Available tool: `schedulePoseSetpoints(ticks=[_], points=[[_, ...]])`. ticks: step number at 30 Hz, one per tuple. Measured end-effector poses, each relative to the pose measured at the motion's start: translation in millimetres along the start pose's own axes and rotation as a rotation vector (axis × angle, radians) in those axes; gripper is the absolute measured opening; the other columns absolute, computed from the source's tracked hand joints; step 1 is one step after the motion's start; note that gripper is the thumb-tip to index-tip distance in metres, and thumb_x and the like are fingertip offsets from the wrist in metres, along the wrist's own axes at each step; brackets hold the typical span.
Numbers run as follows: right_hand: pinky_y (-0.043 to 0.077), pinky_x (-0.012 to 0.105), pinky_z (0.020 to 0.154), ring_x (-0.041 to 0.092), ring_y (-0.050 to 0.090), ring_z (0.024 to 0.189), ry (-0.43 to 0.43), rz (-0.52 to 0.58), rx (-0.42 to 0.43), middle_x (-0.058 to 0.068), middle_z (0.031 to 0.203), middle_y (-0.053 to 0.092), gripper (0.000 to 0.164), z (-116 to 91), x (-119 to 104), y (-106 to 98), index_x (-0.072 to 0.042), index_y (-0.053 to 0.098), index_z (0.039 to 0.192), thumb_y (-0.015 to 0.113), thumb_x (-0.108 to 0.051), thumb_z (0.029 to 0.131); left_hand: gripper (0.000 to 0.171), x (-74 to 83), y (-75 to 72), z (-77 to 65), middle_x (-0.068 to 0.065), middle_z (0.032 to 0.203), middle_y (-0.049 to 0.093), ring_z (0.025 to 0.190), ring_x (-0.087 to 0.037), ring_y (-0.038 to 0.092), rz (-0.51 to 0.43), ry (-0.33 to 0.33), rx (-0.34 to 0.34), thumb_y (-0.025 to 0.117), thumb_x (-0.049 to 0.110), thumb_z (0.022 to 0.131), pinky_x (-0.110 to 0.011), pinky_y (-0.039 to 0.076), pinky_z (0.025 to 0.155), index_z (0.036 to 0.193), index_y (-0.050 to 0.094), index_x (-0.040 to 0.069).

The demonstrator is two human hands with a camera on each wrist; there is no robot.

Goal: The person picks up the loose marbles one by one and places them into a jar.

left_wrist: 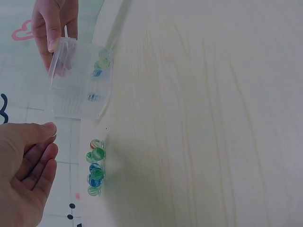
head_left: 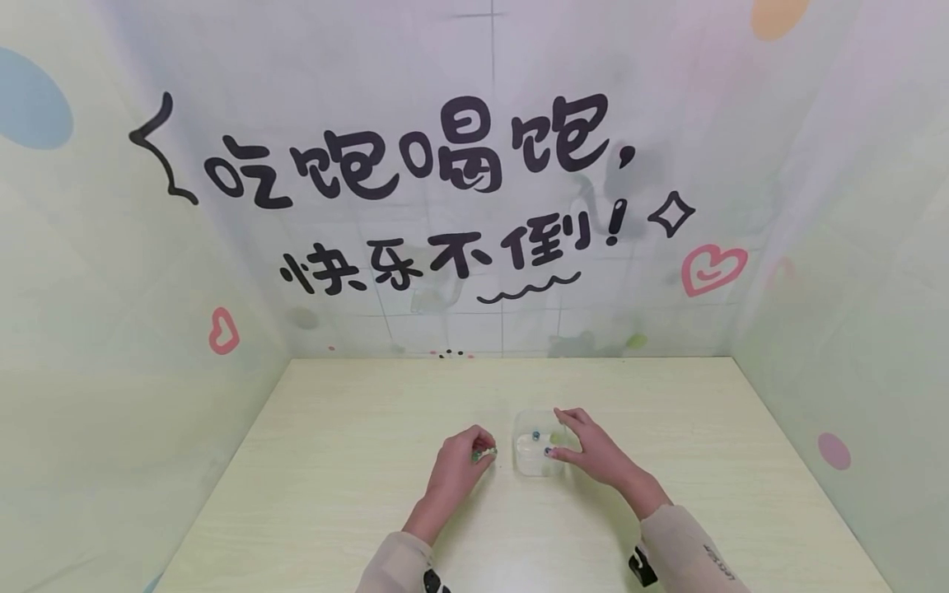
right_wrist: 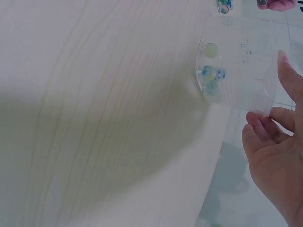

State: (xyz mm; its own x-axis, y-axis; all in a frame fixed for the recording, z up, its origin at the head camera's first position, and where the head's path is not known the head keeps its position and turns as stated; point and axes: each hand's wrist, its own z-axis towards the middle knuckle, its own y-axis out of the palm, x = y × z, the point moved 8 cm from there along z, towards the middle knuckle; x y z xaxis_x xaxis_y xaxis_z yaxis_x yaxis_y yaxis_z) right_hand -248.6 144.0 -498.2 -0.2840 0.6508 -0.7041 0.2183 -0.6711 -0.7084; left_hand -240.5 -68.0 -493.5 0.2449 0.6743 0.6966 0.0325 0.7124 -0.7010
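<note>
A clear plastic box stands on the table with several glass marbles inside, in blue and yellow-green. My right hand grips its rim from the right, fingers and thumb spread along the side. Left of the box, my left hand is above the table, its thumb and fingertips close together. In the right wrist view a small dark marble shows between those fingertips; the left wrist view mostly hides it. Beside that hand lies a cluster of green, blue and red-streaked marbles.
The pale wood-grain table meets a printed backdrop at its rear edge. More printed cloth hangs at both sides. The loose marbles lie a short way left of the box.
</note>
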Motion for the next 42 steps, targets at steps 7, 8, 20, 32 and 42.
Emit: schedulePoseSetpoints(ticks=[7,8,20,32,42], points=[[0.041,0.060,0.111,0.044,0.047,0.133,0.003,0.007,-0.003,0.025,0.143,0.044,0.073,0,1,1,0.007,0.035,0.150,0.070,-0.025,0.093,0.013,1.2,0.5,1.7,-0.001,0.094,0.072,0.090,-0.017,0.069,0.008,-0.001,0.007,0.075,0.007,0.087,-0.029,0.060,0.080,0.094,0.067,0.013],[0.041,0.060,0.111,0.044,0.047,0.133,0.003,0.006,-0.004,0.025,0.143,0.044,0.073,0,1,1,0.007,0.035,0.150,0.070,-0.025,0.093,0.013,1.3,0.7,1.9,-0.001,0.094,0.072,0.090,-0.017,0.069,0.009,-0.002,0.007,0.075,0.008,0.087,-0.029,0.060,0.080,0.095,0.067,0.013],[0.041,0.060,0.111,0.044,0.046,0.134,0.006,0.014,-0.009,0.025,0.143,0.044,0.075,-1,2,1,0.006,0.035,0.150,0.070,-0.028,0.093,0.013,8.7,-1.1,4.8,-0.001,0.094,0.072,0.092,-0.019,0.069,0.005,0.008,0.009,0.075,0.009,0.087,-0.028,0.059,0.079,0.096,0.068,0.013],[0.040,0.060,0.111,0.045,0.045,0.134,0.006,0.012,-0.007,0.025,0.143,0.044,0.075,0,2,1,0.006,0.034,0.150,0.070,-0.028,0.093,0.015,13.8,2.1,10.3,-0.001,0.096,0.073,0.093,-0.018,0.069,0.005,-0.012,-0.002,0.076,0.008,0.086,-0.031,0.060,0.079,0.097,0.068,0.014],[0.041,0.060,0.111,0.044,0.046,0.134,0.007,0.014,-0.007,0.025,0.143,0.044,0.075,0,3,0,0.006,0.035,0.150,0.070,-0.028,0.093,0.014,19.9,3.3,14.0,0.000,0.096,0.073,0.094,-0.019,0.069,0.021,0.016,0.004,0.076,0.009,0.087,-0.030,0.059,0.081,0.097,0.068,0.014]])
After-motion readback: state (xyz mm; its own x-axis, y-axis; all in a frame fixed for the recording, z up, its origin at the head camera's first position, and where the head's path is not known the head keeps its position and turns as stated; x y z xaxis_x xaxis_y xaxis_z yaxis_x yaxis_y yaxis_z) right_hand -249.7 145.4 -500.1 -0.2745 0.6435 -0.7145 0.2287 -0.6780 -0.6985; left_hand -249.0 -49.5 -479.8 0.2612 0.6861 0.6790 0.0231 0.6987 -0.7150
